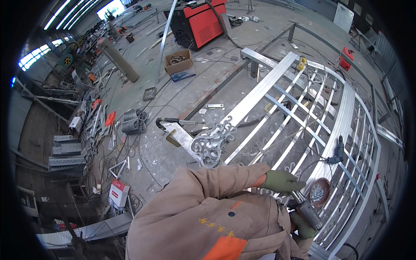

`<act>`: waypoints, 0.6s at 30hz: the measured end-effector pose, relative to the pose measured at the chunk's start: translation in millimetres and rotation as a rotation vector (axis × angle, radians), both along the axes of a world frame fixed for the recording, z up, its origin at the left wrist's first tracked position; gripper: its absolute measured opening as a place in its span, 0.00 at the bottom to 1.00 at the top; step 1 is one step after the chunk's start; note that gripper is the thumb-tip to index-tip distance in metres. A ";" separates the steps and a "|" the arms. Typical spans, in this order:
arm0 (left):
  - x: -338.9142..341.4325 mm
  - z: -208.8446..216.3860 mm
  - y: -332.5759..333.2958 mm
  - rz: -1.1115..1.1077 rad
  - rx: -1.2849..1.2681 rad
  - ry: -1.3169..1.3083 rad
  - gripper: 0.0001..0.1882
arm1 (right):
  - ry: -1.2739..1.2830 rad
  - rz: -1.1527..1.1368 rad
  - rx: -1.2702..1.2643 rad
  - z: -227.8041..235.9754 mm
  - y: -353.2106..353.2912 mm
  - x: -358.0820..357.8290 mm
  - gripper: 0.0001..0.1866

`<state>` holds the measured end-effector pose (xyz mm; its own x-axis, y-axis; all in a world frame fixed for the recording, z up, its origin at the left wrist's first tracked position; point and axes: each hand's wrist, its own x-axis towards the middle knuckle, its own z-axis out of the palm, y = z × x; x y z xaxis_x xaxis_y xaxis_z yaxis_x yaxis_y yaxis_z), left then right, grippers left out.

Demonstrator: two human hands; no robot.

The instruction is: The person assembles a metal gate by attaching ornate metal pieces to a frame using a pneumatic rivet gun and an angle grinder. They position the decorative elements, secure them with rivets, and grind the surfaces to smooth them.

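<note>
My left hand (281, 181), in a green glove, reaches across my body and closes over the upper end of a grey power tool (308, 211). My right hand (303, 229), also gloved in green, grips the tool's lower part at the bottom right. The tool points down at a bar of the silver metal gate (346, 117), which lies flat in front of me. A small reddish bowl of screws (320, 192) sits on the gate just right of the tool. My tan jacket hides the gate's near end.
A second drill (338, 151) lies on the gate bars, its cable trailing. An ornate scroll casting (210, 145) sits at the gate's left end. On the floor beyond are a red welding machine (201, 19), a cardboard box (178, 63), a gas cylinder (118, 58) and wire coils (132, 121).
</note>
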<state>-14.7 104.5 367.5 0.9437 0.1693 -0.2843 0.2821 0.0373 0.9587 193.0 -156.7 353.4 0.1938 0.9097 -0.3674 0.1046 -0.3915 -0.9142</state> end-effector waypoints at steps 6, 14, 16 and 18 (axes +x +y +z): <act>-4.1 -13.4 7.1 -0.123 0.003 -0.132 0.22 | 0.082 -0.014 -0.036 3.5 -4.1 2.9 0.24; 0.0 10.9 14.7 -0.253 -0.232 0.226 0.24 | 0.139 -0.085 -0.105 -13.4 -15.2 7.5 0.25; -2.9 9.6 5.6 -0.196 -0.191 0.096 0.24 | 0.160 -0.067 -0.147 -12.0 -14.9 9.9 0.24; -0.3 -21.0 -15.2 0.037 0.003 -0.330 0.22 | 0.148 -0.081 -0.189 -15.9 -16.8 12.6 0.24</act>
<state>-15.0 89.2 346.5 0.9781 0.2051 0.0361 -0.0449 0.0384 0.9983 205.5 -173.5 337.5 0.1944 0.8061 -0.5589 -0.0638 -0.5582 -0.8273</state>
